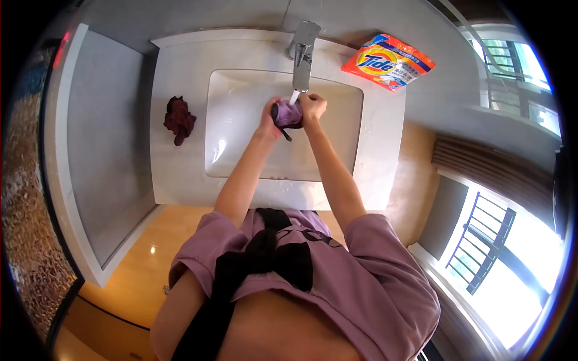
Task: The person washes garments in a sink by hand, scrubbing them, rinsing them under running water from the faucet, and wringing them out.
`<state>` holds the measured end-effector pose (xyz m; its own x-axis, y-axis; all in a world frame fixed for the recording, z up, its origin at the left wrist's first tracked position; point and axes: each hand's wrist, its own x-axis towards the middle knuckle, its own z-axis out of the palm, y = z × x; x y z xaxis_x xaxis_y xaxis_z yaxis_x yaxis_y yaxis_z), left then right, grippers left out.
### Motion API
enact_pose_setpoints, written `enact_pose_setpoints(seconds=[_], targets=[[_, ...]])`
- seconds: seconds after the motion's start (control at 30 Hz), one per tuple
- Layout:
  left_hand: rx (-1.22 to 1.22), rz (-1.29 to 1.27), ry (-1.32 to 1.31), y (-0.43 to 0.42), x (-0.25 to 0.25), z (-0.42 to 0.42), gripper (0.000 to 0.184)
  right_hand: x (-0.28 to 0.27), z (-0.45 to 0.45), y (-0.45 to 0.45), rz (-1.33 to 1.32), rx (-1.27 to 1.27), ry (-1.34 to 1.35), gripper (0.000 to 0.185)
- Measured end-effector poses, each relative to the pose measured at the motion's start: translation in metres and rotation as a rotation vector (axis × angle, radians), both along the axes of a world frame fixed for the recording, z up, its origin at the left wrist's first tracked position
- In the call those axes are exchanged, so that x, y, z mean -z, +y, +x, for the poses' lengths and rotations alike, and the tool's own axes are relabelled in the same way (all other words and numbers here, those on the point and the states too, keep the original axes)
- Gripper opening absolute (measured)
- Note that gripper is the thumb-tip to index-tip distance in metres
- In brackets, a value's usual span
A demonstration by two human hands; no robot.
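Note:
A small purple cloth item with black edging [289, 114] is held under the faucet [303, 57], where a stream of water [294, 97] runs onto it. My left hand [269, 118] is wrapped round its left side, and a dark strip hangs from its lower edge. At the right side, my right hand [313, 107] is closed with its fingers bent, gripping the cloth. Both hands are over the white sink basin [241, 159]. The exact kind of garment cannot be made out.
A crumpled dark red cloth [179, 120] lies on the counter [180, 174] left of the basin. An orange Tide detergent bag [388, 62] rests at the counter's back right corner. Grey walls stand behind and left, with a window [481, 240] at the right.

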<state>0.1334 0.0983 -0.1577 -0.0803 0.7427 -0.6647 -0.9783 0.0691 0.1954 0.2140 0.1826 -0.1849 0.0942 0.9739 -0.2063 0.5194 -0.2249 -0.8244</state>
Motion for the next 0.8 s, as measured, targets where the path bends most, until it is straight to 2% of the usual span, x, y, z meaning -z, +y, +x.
enact_pose_setpoints(seconds=[0.07, 0.13, 0.17, 0.2, 0.23, 0.27, 0.33, 0.4, 0.43, 0.53, 0.57, 0.6, 0.67, 0.7, 0.8], targets=[[-0.067, 0.006, -0.029, 0.004, 0.012, -0.012, 0.021, -0.010, 0.002, -0.017, 0.029, 0.001, 0.131, 0.019], [-0.009, 0.094, -0.038, 0.000, 0.046, -0.010, 0.025, -0.030, -0.010, -0.043, 0.012, -0.162, 0.223, 0.023], [0.063, 0.136, -0.022, 0.001, 0.048, -0.009, 0.028, -0.041, -0.019, -0.051, 0.163, -0.221, 0.091, 0.024], [0.062, 0.140, -0.021, 0.005, 0.027, -0.004, 0.028, -0.046, -0.028, -0.053, 0.316, -0.283, -0.038, 0.026], [0.036, 0.068, 0.030, 0.008, 0.005, 0.006, 0.028, -0.048, -0.030, -0.046, 0.264, -0.330, -0.154, 0.018], [0.007, -0.008, 0.083, 0.008, -0.011, 0.008, 0.027, -0.046, -0.029, -0.033, 0.264, -0.334, -0.148, 0.018], [0.118, 0.015, 0.093, 0.005, 0.027, 0.010, 0.022, -0.035, -0.017, -0.004, 0.127, -0.393, -0.333, 0.019], [0.173, -0.038, 0.098, 0.012, 0.014, 0.014, 0.021, -0.012, -0.014, 0.015, -0.011, -0.001, -0.077, 0.024], [0.132, 0.027, 0.041, 0.015, 0.021, 0.015, 0.023, -0.010, -0.005, 0.015, -0.037, -0.059, -0.140, 0.028], [0.076, 0.072, 0.038, 0.018, 0.017, 0.010, 0.025, -0.033, 0.005, -0.010, -0.002, -0.098, 0.026, 0.028], [0.026, 0.013, 0.131, 0.020, 0.022, 0.010, 0.026, -0.034, 0.005, -0.020, 0.009, -0.137, 0.065, 0.027], [-0.021, -0.029, 0.024, 0.024, 0.036, 0.010, 0.025, -0.046, 0.000, -0.035, 0.121, -0.214, 0.088, 0.027], [0.066, 0.314, 0.001, 0.019, 0.055, 0.014, 0.022, -0.067, -0.015, -0.043, 0.178, -0.322, 0.040, 0.024], [0.062, 0.128, -0.061, 0.016, -0.004, 0.013, 0.018, -0.070, -0.019, -0.035, 0.175, -0.358, 0.020, 0.021], [0.004, 0.006, 0.095, 0.017, -0.011, 0.020, 0.016, -0.056, -0.018, -0.002, 0.333, -0.400, -0.096, 0.019]])
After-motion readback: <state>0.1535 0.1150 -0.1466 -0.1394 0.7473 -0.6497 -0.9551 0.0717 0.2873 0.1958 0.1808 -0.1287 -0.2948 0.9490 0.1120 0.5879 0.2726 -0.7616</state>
